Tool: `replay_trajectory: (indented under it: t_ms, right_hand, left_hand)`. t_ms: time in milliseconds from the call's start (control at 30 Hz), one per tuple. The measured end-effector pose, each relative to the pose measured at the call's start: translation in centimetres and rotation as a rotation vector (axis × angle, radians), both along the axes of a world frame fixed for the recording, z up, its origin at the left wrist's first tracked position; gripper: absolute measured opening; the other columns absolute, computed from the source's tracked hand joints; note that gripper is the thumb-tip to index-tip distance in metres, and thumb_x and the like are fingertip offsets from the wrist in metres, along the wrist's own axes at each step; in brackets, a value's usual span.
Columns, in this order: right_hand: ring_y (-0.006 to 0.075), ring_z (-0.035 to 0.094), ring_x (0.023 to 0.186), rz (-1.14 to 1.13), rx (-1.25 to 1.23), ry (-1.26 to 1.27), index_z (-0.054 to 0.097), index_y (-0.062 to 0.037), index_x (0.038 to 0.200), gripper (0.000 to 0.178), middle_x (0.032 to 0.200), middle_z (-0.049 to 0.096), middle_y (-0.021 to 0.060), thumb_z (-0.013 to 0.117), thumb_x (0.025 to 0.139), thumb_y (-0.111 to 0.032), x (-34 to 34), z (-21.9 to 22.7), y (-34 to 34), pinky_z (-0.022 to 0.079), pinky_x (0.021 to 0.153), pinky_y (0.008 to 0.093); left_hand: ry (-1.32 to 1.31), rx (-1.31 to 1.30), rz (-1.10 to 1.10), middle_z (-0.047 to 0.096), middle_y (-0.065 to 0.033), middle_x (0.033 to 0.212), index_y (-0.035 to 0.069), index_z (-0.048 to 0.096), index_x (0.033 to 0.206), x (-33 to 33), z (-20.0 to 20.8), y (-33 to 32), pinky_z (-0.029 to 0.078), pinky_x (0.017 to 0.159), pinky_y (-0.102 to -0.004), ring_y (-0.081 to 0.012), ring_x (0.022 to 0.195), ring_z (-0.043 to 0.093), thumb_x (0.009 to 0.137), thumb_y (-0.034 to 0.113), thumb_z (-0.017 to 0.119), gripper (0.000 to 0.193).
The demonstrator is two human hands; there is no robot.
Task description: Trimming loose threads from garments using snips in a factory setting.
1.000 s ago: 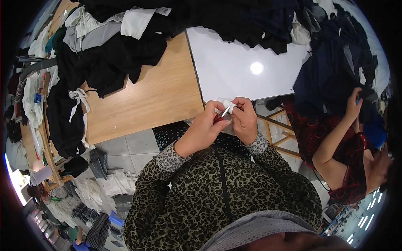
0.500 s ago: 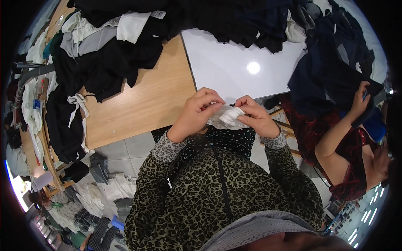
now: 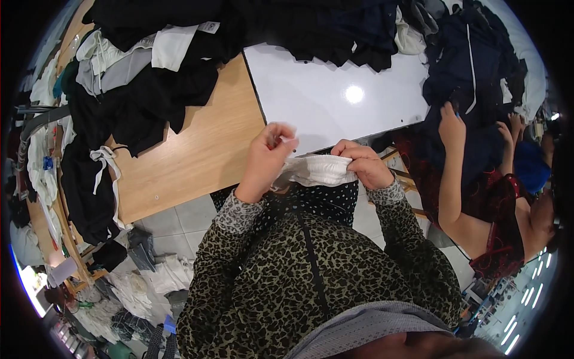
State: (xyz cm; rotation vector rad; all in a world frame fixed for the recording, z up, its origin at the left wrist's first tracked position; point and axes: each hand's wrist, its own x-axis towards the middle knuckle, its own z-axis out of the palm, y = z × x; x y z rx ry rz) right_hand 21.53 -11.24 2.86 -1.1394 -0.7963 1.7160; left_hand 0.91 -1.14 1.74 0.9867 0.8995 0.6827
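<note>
A white garment piece with a gathered, ribbed elastic band (image 3: 326, 169) hangs at the front edge of the table, stretched sideways before my body. My right hand (image 3: 369, 169) is closed on the right end of the band, thumb and fingers pinching the cloth. My left hand (image 3: 268, 158) is raised at the left end of the garment, its fingers curled and smeared by motion. Whether those fingertips hold anything is too blurred to see. Part of the cloth lies hidden behind the left hand.
Dark garments (image 3: 143, 107) heap over the wooden table (image 3: 197, 155) at left and along the back of the white board (image 3: 335, 96). At right, a co-worker's arm (image 3: 451, 161) handles navy cloth (image 3: 463, 66). White cloth bundles (image 3: 134, 284) lie on the floor at left.
My left hand has come off the bunched cloth and lifted slightly left. The band is now spread out straighter from my right hand. The co-worker's hand has moved left over the navy cloth.
</note>
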Motion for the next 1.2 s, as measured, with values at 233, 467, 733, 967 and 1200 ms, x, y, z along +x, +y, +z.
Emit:
replay_trajectory:
  t_ms: [233, 467, 733, 967, 1200]
  right_hand:
    - [0.0174, 0.053, 0.085, 0.036, 0.015, 0.039, 0.061, 0.0085, 0.081, 0.022, 0.096, 0.056, 0.0111, 0.047, 0.066, -0.001, -0.2, 0.1, 0.1, 0.041, 0.078, 0.0264]
    - [0.021, 0.054, 0.077, -0.012, 0.138, 0.094, 0.054, 0.0076, 0.064, 0.019, 0.088, 0.059, 0.0158, 0.044, 0.059, -0.008, 0.6, -1.7, 0.1, 0.043, 0.073, 0.028]
    - [0.0199, 0.054, 0.076, -0.057, 0.119, 0.144, 0.056, 0.0088, 0.068, 0.023, 0.089, 0.059, 0.0154, 0.044, 0.06, -0.009, 0.4, -2.0, 0.2, 0.043, 0.073, 0.0277]
    - [0.0162, 0.053, 0.076, -0.026, 0.102, -0.115, 0.058, 0.0094, 0.074, 0.023, 0.087, 0.059, 0.0116, 0.045, 0.064, -0.007, 0.9, -0.7, -0.2, 0.042, 0.07, 0.0259]
    - [0.0103, 0.053, 0.078, 0.122, 0.096, -0.393, 0.061, 0.0028, 0.088, 0.016, 0.088, 0.059, 0.0047, 0.062, 0.076, -0.007, 0.1, 0.5, 0.1, 0.043, 0.07, 0.0234]
  left_hand:
    - [-0.047, 0.395, -0.371, 0.057, 0.0024, 0.081, 0.002, 0.061, 0.097, 2.0, 0.5, -2.2, 0.04, 0.059, -0.0178, -0.005, 0.068, 0.049, 0.083, 0.007, 0.062, 0.015]
    - [0.052, -0.067, -0.127, 0.052, 0.0028, 0.075, 0.002, 0.056, 0.089, 1.4, -0.1, -0.8, 0.033, 0.051, -0.0168, -0.001, 0.057, 0.038, 0.085, 0.013, 0.061, 0.013]
    - [0.133, 0.366, -0.418, 0.053, -0.0002, 0.085, 0.002, 0.057, 0.104, 1.1, 1.4, -1.8, 0.038, 0.058, -0.0188, -0.0036, 0.066, 0.043, 0.085, 0.012, 0.063, 0.023]
    - [0.086, 0.027, -0.461, 0.051, 0.0054, 0.07, 0.0, 0.057, 0.083, -0.2, 0.0, -1.7, 0.036, 0.056, -0.0184, -0.0025, 0.062, 0.042, 0.087, 0.014, 0.06, 0.014]
    - [0.142, 0.101, -0.443, 0.054, 0.0031, 0.08, -0.001, 0.057, 0.09, -0.9, 0.8, -1.7, 0.038, 0.058, -0.0173, -0.0021, 0.068, 0.045, 0.084, 0.008, 0.062, 0.012]
